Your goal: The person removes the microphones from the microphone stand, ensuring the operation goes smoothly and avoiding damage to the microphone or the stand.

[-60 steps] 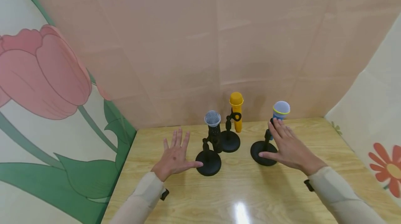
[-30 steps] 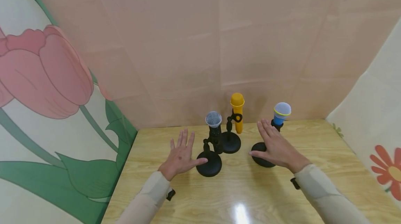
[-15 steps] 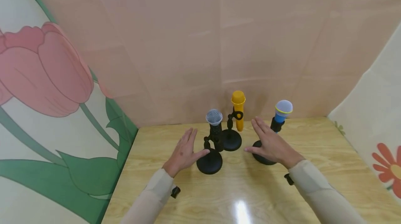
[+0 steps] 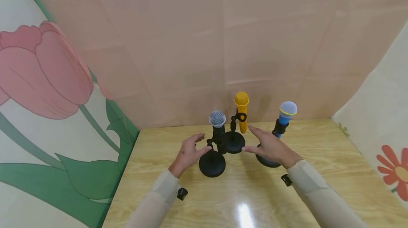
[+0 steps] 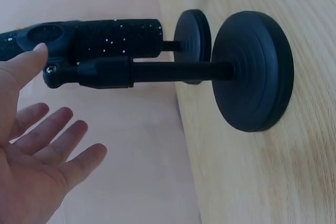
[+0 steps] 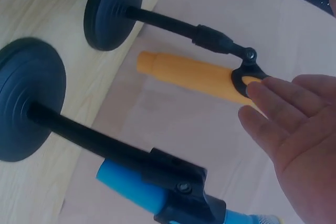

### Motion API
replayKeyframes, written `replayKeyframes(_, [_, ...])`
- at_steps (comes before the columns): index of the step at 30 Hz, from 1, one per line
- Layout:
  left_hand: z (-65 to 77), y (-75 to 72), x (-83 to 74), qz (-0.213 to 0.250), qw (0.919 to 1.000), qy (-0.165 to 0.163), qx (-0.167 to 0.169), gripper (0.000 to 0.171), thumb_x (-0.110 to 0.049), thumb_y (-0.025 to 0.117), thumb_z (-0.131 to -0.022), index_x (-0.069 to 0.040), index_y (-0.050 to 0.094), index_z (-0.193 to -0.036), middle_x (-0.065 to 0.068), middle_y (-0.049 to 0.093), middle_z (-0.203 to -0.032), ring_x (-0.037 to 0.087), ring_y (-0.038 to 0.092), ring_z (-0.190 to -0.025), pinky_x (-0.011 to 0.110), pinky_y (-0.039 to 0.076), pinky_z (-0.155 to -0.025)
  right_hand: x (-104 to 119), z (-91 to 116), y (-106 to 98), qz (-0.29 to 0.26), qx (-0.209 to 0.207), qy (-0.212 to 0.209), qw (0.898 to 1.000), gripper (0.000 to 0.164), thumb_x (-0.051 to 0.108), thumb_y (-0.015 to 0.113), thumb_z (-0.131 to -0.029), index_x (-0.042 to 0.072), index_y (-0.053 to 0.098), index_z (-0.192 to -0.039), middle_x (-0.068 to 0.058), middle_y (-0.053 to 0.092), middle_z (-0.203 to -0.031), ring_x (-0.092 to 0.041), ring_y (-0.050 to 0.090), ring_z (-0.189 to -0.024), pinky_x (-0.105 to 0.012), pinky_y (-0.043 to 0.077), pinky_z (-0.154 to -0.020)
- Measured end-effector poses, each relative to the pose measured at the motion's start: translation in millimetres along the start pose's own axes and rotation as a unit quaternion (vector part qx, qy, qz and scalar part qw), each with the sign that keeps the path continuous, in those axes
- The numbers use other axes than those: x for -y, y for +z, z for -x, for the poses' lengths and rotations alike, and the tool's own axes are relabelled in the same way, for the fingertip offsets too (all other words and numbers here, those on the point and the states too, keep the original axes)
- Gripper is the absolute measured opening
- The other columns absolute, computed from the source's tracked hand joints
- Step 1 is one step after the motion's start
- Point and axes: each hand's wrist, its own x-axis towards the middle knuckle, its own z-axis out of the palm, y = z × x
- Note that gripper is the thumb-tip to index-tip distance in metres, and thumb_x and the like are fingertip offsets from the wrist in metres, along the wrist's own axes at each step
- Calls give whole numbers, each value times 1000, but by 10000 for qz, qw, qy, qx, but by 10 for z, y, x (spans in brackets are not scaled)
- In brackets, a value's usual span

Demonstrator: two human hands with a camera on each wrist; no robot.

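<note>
A black speckled microphone (image 4: 218, 130) with a silver mesh head is held in a black stand (image 5: 257, 72). Beside it on the left is my left hand (image 4: 186, 155), fingers loosely bent, thumb near the stand's clip; whether it touches the clip I cannot tell. Behind, a yellow microphone (image 4: 243, 113) stands in a second black stand (image 4: 234, 143). To the right, a blue microphone (image 4: 285, 116) with a pale head is in a third stand (image 6: 31, 98). My right hand (image 4: 271, 146) hovers between the yellow and blue microphones, fingers extended, holding nothing, partly covering the third stand's base in the head view.
The stands are on a light wooden table (image 4: 255, 192) against a pinkish-beige back sheet (image 4: 178, 61). A tulip-printed panel (image 4: 51, 68) borders the left side, a flower-printed one (image 4: 390, 143) the right. Each wrist carries a small black device.
Both hands have drawn inward toward each other; the right came left off the blue microphone. The left hand's spread fingers are now bent closer together. The microphones stay where they were.
</note>
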Motion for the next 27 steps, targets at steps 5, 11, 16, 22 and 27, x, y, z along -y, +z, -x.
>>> replayKeyframes(5, [-11,58,-15,221,9995,162,-123,53,-23,78,-89,0,59,-134,17,62,-132,32,60,-119,49,50,-98,49,-41,3,-289,52,1,9996,95,58,68,-88,-2,33,-153,-27,42,-149,-46,46,-132,-61,40,-104])
replayKeyframes(11, [-34,133,-5,494,9982,90,-329,44,-15,80,-87,1,65,-126,16,66,-123,34,64,-110,46,55,-89,84,-111,42,-620,43,-41,9981,88,52,71,-88,-2,40,-150,-23,47,-147,-43,48,-131,-60,41,-103])
replayKeyframes(16, [-60,180,4,773,9954,73,-563,35,-7,81,-84,2,70,-117,16,69,-114,34,67,-103,33,59,-80,94,-176,68,-918,72,10,9957,82,49,71,-90,-1,43,-149,-21,49,-146,-42,51,-129,-60,42,-103])
replayKeyframes(22, [-84,218,-11,947,9920,75,-830,28,-4,80,-84,1,73,-111,15,71,-110,29,69,-99,29,58,-78,152,-224,59,-1133,-8,-102,9935,77,43,72,-91,-2,45,-147,-22,50,-146,-42,53,-127,-59,43,-101])
replayKeyframes(27, [-94,238,-17,1018,9902,51,-960,25,-4,80,-84,0,75,-108,13,73,-106,27,70,-96,28,59,-76,203,-286,105,-1368,-10,-233,9903,72,39,73,-91,-3,48,-144,-23,51,-144,-42,54,-127,-57,43,-102])
